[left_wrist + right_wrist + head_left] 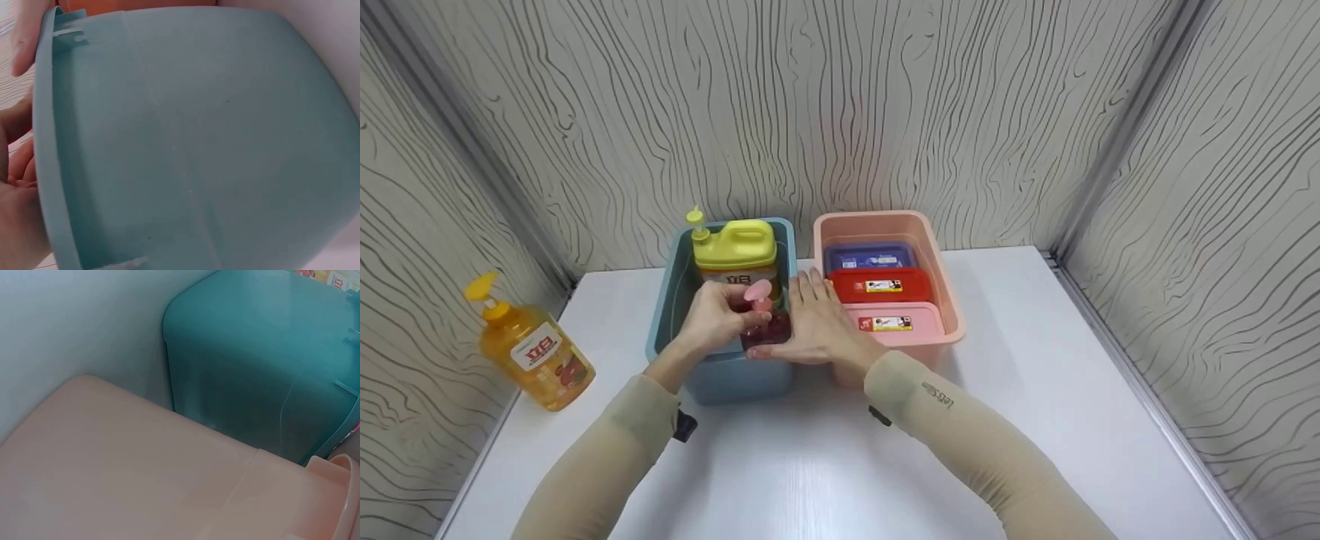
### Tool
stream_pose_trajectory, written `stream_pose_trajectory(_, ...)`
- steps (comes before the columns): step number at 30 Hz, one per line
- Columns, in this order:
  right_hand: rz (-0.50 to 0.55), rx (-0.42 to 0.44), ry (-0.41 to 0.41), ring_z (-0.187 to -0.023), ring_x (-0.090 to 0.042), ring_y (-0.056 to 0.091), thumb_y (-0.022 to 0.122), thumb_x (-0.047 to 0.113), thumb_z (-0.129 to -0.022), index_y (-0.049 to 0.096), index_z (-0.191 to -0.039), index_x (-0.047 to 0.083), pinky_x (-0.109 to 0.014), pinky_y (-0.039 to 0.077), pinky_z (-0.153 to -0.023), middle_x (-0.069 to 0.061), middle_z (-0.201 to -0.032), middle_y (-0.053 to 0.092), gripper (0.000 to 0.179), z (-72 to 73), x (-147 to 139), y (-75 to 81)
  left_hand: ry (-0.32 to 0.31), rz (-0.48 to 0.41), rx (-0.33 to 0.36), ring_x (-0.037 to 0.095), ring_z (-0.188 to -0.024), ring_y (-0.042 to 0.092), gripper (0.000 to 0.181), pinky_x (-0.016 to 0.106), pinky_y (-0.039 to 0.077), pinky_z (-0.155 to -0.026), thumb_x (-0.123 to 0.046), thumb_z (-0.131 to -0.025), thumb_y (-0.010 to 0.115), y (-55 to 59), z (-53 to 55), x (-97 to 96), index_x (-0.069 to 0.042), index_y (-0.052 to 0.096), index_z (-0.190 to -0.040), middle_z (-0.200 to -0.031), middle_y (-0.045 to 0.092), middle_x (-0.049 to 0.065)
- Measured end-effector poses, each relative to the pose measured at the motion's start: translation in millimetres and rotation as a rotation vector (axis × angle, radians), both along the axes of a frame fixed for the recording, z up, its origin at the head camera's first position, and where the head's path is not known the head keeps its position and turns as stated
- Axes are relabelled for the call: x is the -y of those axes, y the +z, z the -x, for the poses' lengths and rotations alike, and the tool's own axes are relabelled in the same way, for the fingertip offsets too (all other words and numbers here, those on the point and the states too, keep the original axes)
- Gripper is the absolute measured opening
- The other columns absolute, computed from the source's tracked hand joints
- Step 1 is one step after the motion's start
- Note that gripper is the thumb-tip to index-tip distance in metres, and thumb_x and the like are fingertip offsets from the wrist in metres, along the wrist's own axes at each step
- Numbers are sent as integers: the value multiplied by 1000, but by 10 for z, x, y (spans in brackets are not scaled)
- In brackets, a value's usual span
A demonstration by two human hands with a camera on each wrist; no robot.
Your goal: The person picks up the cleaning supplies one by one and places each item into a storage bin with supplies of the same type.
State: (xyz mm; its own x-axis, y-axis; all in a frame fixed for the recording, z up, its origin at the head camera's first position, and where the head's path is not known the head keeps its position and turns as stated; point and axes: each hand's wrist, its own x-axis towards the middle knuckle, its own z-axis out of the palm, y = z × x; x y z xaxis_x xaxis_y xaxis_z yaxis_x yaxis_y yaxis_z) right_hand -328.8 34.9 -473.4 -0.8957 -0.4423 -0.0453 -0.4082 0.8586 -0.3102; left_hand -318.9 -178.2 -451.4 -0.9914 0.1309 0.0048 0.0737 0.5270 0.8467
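In the head view, a pump bottle [771, 330] with a pink pump head and dark reddish body stands in the front right corner of the blue bin [739, 381]. My left hand [711, 313] pinches it near the neck, just under the pump head. Flat and with straight fingers, my right hand [819, 319] lies along the bin's right rim, thumb across the front rim before the bottle. Behind them in the bin is a large jug [739, 246] with a yellow-green top and pump. The left wrist view shows mostly the bin's outer wall [197, 135].
A pink bin [949, 300] stands close on the right, holding blue, red and pink packs [881, 285]. An orange pump bottle [536, 356] stands at the table's left edge. Patterned wall panels [847, 112] enclose the white table [840, 480].
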Motion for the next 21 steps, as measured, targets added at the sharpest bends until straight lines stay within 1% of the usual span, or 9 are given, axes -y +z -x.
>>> stream_pose_trajectory(4, -4, -3, 1, -181, -37, 0, 55, 104, -80, 12, -181, 7, -56, 5, -147, -15, -192, 9, 147, -5, 0, 5, 15, -4, 25, 23, -96, 77, 22, 36, 71, -93, -12, -97, 90, -28, -12, 0, -10, 86, -119, -111, 84, 12)
stream_pose_trajectory(10, 17, 3, -1, -181, -35, -1, 56, 104, -79, 10, -181, 6, -55, 3, -147, -14, -192, 9, 148, -15, -2, 6, 3, -26, 26, 24, -93, 75, 19, 30, 70, -85, -11, -96, 90, -58, -20, 4, -9, 87, -115, -109, 82, 12)
stream_pose_trajectory(13, 18, 5, -1, -181, -36, -1, 56, 105, -79, 10, -181, 7, -55, 3, -147, -14, -192, 8, 149, -18, -2, 3, 4, -27, 26, 24, -92, 74, 17, 29, 69, -83, -9, -96, 89, -65, -27, 12, -9, 87, -113, -108, 81, 12)
stream_pose_trajectory(16, 15, 6, -6, -181, -35, -1, 56, 105, -78, 10, -181, 7, -55, 3, -147, -14, -192, 8, 149, -15, -5, 0, 2, -34, 27, 24, -93, 74, 16, 29, 70, -85, -9, -96, 89, -62, -34, 21, -9, 86, -112, -108, 81, 12)
stream_pose_trajectory(21, 16, 12, -7, -181, -35, -1, 56, 106, -78, 9, -181, 8, -55, 3, -147, -14, -192, 8, 150, -12, -10, 6, -22, -39, 28, 25, -96, 74, 20, 33, 70, -91, -8, -95, 89, -51, -52, 55, -8, 87, -115, -111, 81, 12)
